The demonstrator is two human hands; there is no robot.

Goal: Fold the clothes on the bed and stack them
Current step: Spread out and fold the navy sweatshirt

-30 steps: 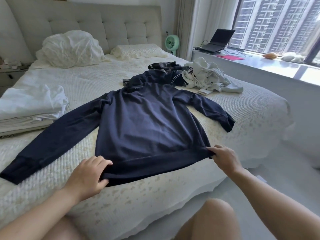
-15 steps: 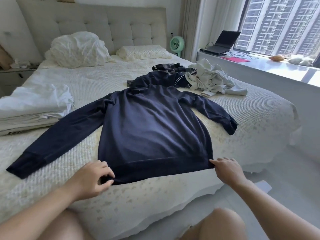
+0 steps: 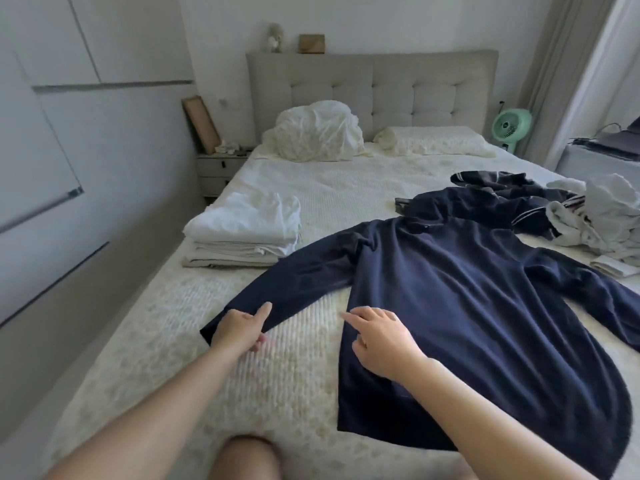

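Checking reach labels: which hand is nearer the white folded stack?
Left. The left hand grips the sweater cuff, just below the stack; the right hand rests on the sweater's body, farther right.

Sweater point(image 3: 485, 306) flat on bed point(image 3: 294, 375), right of centre, hem toward viewer. Folded stack point(image 3: 242, 237) on bed to its left, further back. Unfolded clothes pile point(image 3: 554, 209) behind sweater, at right. Pillows point(image 3: 318, 133) at headboard point(image 3: 381, 84). Nightstand point(image 3: 218, 171) left of bed, fan point(image 3: 510, 124) right.
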